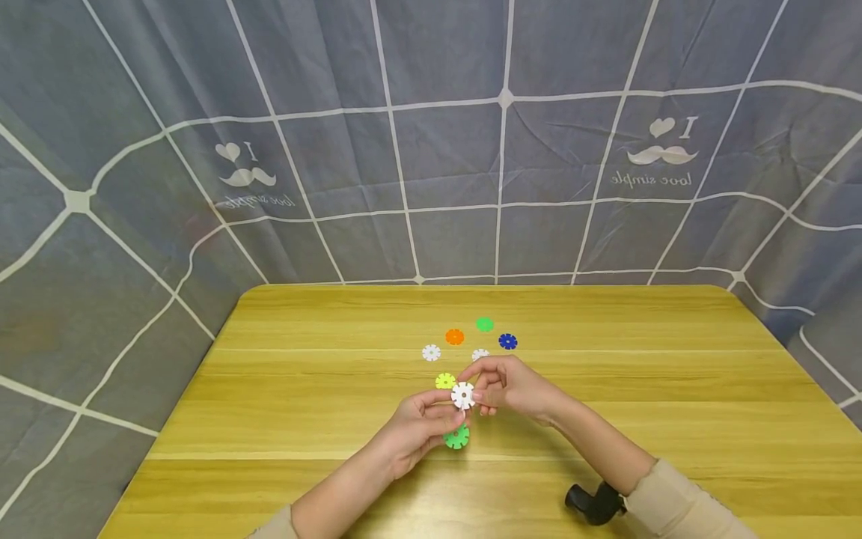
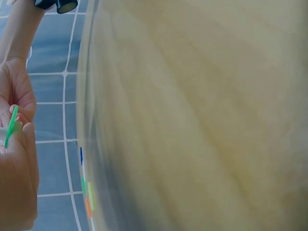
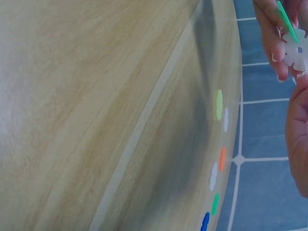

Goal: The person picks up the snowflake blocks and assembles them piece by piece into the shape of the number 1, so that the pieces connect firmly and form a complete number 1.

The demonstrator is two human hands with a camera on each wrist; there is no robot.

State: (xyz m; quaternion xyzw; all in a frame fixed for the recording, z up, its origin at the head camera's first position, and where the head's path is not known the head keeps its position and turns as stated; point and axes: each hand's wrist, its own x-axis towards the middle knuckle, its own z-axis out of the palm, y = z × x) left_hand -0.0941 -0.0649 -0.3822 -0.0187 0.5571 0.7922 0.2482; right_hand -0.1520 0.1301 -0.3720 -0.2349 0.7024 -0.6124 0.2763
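My left hand [image 1: 420, 430] pinches a green notched interlocking disc [image 1: 456, 436] between thumb and fingers. A white notched disc [image 1: 463, 395] is right above it, its edge gripped by the thumb and fingers of my right hand [image 1: 515, 389]. In the right wrist view the green disc stands edge-on against the rim of the white disc [image 3: 294, 50]; how deep their slots engage cannot be told. Both hands are raised over the table. Just beyond them lies a yellow disc [image 1: 445, 381], partly behind the held white one.
Farther back on the wooden table [image 1: 303, 389] lie an orange disc [image 1: 454, 337], a green disc [image 1: 485, 324], a blue disc [image 1: 508, 341] and two white discs [image 1: 431, 352]. A black device [image 1: 594, 503] sits by the right sleeve. A grey checked curtain [image 1: 451, 150] surrounds the table.
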